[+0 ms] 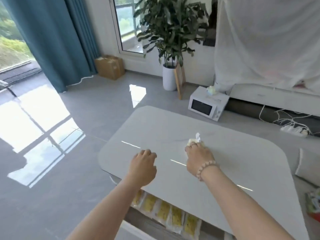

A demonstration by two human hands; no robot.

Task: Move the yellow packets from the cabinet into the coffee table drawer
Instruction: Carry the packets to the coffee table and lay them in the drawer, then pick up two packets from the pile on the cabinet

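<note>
A white coffee table (225,135) fills the lower middle of the head view. Its drawer (149,227) stands open at the near edge, and several yellow packets (176,213) lie in it in a row. My right hand (199,155), with a bead bracelet on the wrist, is over the tabletop and grips a pale yellow packet (194,140) whose crumpled top sticks out past the fingers. My left hand (142,166) hovers over the table's near left part, fingers loosely curled, holding nothing.
A white microwave (206,104) sits on the floor beyond the table, beside a potted plant (170,78) and a leaning wooden frame. A cardboard box (110,66) stands by the teal curtain. A low white unit under a white sheet lies at right, with cords.
</note>
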